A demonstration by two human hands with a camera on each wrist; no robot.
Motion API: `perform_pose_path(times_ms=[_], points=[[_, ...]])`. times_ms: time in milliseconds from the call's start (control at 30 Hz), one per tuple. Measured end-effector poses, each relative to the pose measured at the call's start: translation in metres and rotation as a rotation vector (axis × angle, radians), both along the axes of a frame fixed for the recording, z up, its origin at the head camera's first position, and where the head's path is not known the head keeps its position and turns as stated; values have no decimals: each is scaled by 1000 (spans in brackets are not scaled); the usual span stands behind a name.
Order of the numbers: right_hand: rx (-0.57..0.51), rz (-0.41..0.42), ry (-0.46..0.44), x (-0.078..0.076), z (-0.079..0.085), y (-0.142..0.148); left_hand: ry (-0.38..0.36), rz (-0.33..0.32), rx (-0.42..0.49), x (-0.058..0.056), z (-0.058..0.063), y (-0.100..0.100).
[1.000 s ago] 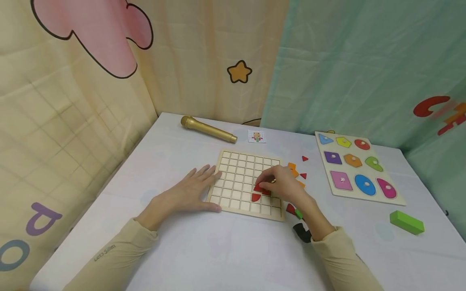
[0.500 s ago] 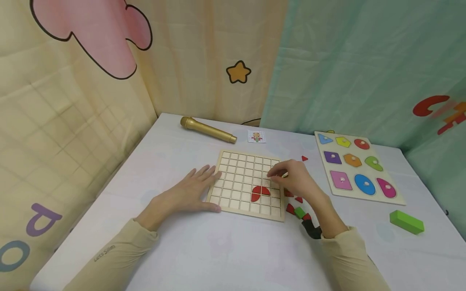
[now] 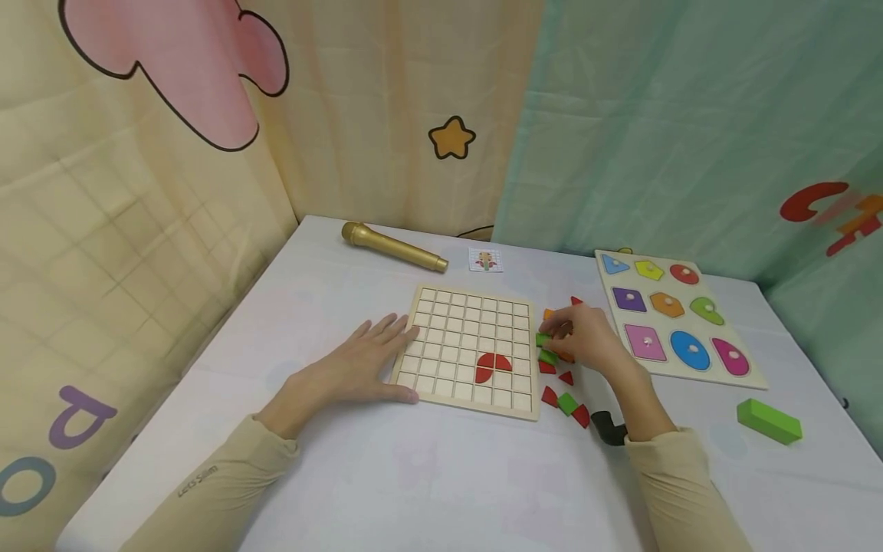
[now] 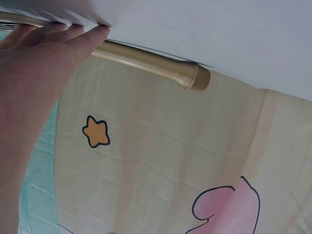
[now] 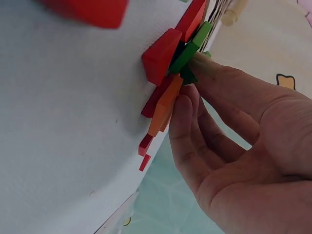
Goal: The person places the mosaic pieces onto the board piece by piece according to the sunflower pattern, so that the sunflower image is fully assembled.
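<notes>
My left hand (image 3: pixel 362 364) lies flat with fingers spread at the left edge of a wooden grid board (image 3: pixel 448 326), thumb along its near corner. Three red quarter-round pieces (image 3: pixel 485 376) sit in the board's cells, toward the lower right. Just off the board's right edge, my right hand (image 3: pixel 589 337) pinches a small green block (image 3: pixel 543 340) between thumb and fingers. Around its fingertips lie loose red, green and orange pieces; the right wrist view shows an orange piece (image 5: pixel 165 105) and a red piece (image 5: pixel 161 57) close by. The palm hides part of the pile.
A gold toy microphone (image 3: pixel 395 247) and a small picture card (image 3: pixel 486 260) lie behind the board. To the right are a shape-knob puzzle (image 3: pixel 645 314) and a long green block (image 3: pixel 769 421). A black curved object (image 3: pixel 607 428) lies beside the right wrist.
My right hand has moved from over the red pieces on the board rightward to the loose pile, uncovering those red pieces. The left hand has stayed in place.
</notes>
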State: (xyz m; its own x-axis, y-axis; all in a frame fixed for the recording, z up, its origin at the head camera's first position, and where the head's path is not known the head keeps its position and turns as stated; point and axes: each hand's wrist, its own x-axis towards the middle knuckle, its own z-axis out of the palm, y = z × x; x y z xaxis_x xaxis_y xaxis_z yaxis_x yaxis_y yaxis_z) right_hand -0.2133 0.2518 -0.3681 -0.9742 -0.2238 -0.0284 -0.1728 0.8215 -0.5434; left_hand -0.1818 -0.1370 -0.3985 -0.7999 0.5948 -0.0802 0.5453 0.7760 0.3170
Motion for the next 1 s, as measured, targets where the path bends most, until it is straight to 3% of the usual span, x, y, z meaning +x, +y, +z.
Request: perform_pose_path(times_ms=[167, 433, 767, 1000], points=[[30, -3, 19, 0, -5, 0, -5, -3, 7, 0, 2, 2], [18, 0, 132, 7, 3, -8, -24, 0, 4, -1, 1, 4], [-84, 167, 73, 13, 5, -57, -2, -8, -6, -2, 1, 1], [-82, 185, 12, 12, 0, -92, 3, -5, -2, -1, 3, 1]])
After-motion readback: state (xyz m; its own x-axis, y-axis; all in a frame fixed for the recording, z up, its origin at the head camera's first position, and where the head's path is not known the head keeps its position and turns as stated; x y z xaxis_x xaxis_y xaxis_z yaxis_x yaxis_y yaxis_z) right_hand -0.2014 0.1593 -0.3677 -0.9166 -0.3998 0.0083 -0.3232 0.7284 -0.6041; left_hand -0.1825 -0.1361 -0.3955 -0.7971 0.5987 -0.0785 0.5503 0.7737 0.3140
